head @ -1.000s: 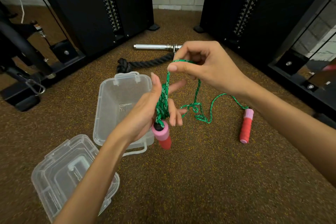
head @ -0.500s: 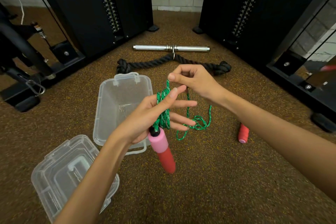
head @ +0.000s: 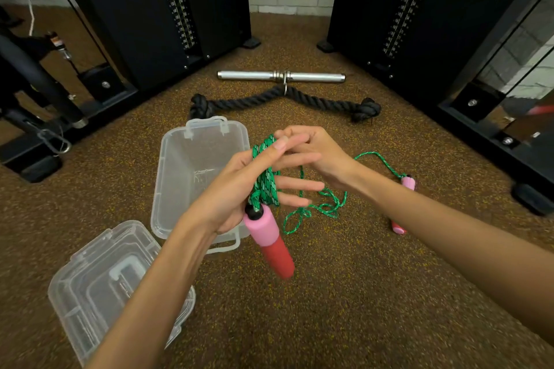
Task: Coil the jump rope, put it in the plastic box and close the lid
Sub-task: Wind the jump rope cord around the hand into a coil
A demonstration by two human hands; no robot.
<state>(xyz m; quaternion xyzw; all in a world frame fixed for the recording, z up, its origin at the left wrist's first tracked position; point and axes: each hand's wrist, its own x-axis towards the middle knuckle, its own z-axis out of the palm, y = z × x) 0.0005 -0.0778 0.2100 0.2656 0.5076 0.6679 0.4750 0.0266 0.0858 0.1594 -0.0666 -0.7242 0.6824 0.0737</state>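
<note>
Since half a second ago, more green jump rope (head: 265, 181) has been wound round the outspread left hand (head: 239, 189); its pink-red handle (head: 269, 241) hangs down, tilted right. Rope is pinched by the right hand (head: 311, 148). The far handle (head: 404, 204) lies on the floor, beside the plastic box (head: 180, 177) and lid (head: 99, 281). No writing is legible.

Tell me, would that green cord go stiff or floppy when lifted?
Probably floppy: the green cord lies in loose squiggles on the floor and bends tightly around the left hand. Likely light too, since it hangs in thin loops.
</note>
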